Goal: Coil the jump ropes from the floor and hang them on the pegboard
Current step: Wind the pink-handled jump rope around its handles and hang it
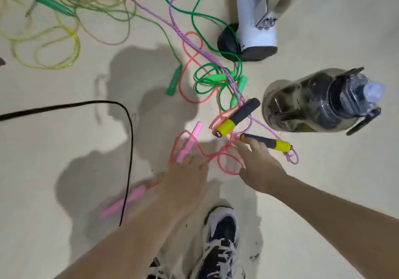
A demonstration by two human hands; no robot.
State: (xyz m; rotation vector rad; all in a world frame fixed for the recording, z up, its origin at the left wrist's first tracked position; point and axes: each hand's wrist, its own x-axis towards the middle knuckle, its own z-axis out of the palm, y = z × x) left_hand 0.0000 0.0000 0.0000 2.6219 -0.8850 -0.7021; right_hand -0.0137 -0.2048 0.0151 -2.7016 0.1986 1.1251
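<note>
Two pink handles (pixel 190 142); two black-yellow handles (pixel 237 116); left hand (pixel 185 181) spread wide on pink cord (pixel 218 155); right hand (pixel 259 166) open, fingers touching a black-yellow handle.

Single head view, wide-angle, looking steeply down at floor (pixel 64 160) from above. Both forearms enter from bottom edge, own shoe (pixel 222 242) at bottom centre (lens bends edges). Close range, floor fills frame. No second view.

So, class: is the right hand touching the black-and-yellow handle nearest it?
Touching. The head view shows the right hand with fingertips laid on the black end of the handle, with no gap visible.
</note>
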